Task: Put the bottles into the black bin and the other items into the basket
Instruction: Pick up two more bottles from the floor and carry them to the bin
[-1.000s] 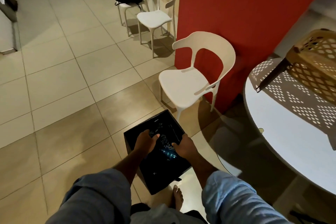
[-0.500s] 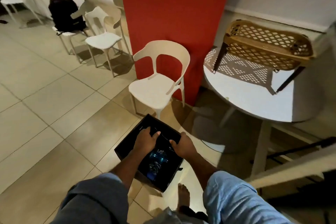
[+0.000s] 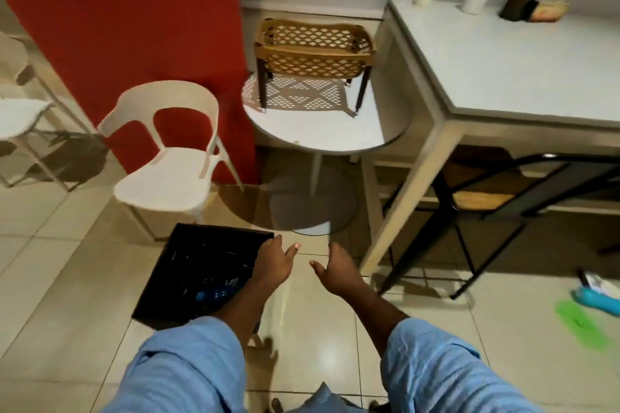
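Note:
The black bin (image 3: 174, 292) stands on the tiled floor at lower left, with clear plastic bottles (image 3: 214, 292) lying inside it. My left hand (image 3: 273, 260) hovers at the bin's right rim with loose fingers and holds nothing. My right hand (image 3: 337, 266) hangs empty over the floor to the right of the bin. The brown lattice basket (image 3: 313, 49) stands on its dark legs on the round white table (image 3: 335, 131). On the floor at far right lie a blue item (image 3: 597, 298), a green flat item (image 3: 580, 322) and a small white pack (image 3: 593, 280).
A white chair (image 3: 167, 157) stands against the red wall behind the bin. A grey rectangular table (image 3: 510, 60) at right carries cups and small items, with a black folding chair (image 3: 486, 198) under it. More white chairs stand at far left.
Both hands have come out of the bin and moved right, off its rim. My view has swung to the right, bringing in the grey table and the floor items.

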`<state>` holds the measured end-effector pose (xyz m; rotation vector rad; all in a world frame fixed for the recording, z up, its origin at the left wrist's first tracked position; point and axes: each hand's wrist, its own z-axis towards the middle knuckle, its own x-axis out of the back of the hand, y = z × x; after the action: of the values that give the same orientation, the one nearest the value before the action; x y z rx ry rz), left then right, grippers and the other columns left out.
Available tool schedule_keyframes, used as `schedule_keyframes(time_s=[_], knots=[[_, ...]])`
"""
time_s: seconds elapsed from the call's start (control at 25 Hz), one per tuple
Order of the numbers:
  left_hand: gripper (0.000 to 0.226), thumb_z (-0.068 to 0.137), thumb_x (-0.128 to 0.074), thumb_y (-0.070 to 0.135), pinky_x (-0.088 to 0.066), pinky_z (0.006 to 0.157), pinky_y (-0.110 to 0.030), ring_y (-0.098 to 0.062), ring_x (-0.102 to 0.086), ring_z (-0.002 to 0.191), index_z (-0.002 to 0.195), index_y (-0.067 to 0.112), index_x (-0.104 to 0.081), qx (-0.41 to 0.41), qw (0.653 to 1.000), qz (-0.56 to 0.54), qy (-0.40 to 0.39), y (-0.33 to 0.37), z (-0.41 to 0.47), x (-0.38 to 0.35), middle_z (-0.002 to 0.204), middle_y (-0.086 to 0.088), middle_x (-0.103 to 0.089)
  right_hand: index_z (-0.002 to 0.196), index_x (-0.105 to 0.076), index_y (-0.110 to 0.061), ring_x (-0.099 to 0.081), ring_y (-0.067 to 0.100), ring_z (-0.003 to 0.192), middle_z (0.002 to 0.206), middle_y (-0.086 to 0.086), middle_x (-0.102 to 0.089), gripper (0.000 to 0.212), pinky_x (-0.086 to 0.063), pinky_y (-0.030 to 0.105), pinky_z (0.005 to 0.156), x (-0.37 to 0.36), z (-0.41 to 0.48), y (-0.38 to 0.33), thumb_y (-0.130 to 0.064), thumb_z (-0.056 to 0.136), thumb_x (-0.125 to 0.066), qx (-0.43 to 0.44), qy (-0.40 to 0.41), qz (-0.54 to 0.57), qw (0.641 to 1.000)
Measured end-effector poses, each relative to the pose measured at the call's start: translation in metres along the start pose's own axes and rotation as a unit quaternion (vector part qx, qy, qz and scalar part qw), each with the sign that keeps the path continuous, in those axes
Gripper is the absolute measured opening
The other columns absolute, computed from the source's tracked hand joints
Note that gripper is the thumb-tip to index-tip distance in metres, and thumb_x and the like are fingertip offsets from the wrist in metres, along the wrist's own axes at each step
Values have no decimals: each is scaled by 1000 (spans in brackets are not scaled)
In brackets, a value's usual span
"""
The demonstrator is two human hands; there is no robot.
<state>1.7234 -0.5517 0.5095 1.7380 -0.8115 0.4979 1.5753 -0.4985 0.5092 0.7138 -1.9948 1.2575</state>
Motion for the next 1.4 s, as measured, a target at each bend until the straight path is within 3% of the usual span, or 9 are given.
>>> schedule_keyframes(time_s=[0.2,0.4,0.52,0.68,0.8,1.16,1.4], knots=[[65,96,-47,50,-36,109,-39,-31,-42,136,145,8,-39,-73,994,48,-63,58,-27,-66,148,-14,-44,146,-30,-3,-39,31,137,148,16,-40,75,-37,38,110,43,-39,73,-48,92,-56,-80,62,30,994],[60,97,-46,47,-37,106,-38,-32,-44,132,139,3,-46,-136,980,89,-119,113,-72,-137,141,-18,-50,131,-46,-9,-52,29,122,131,12,-54,57,-46,39,99,88,-89,153,-43,89,-62,-115,107,75,985],[55,97,-46,45,-41,104,-40,-32,-47,128,135,5,-49,-167,971,103,-138,146,-109,-183,136,-18,-53,130,-48,-12,-52,27,123,133,11,-54,53,-45,36,101,112,-121,208,-39,88,-64,-128,117,101,980],[53,98,-46,45,-41,103,-38,-33,-50,124,133,6,-51,-189,964,108,-154,189,-162,-251,133,-18,-54,142,-36,-7,-42,28,134,145,13,-43,68,-39,37,107,148,-165,286,-41,90,-62,-144,128,88,977],[53,98,-45,46,-42,102,-41,-35,-52,122,129,3,-54,-215,950,124,-189,225,-204,-310,128,-21,-58,142,-34,-7,-39,28,136,145,12,-41,67,-37,41,109,174,-200,353,-40,91,-61,-171,152,86,970],[67,99,-43,43,-27,117,-42,-33,-28,143,150,3,-25,-334,897,141,-252,353,-282,-460,154,-21,-28,142,-31,-5,-37,30,134,142,14,-40,67,-38,41,107,244,-281,524,-40,92,-58,-310,219,113,918],[71,99,-43,42,-20,119,-39,-32,-23,145,150,-2,-22,-397,853,153,-301,448,-301,-581,155,-23,-25,144,-30,-5,-36,29,135,143,12,-39,67,-38,42,106,313,-295,617,-41,94,-56,-375,258,104,884]])
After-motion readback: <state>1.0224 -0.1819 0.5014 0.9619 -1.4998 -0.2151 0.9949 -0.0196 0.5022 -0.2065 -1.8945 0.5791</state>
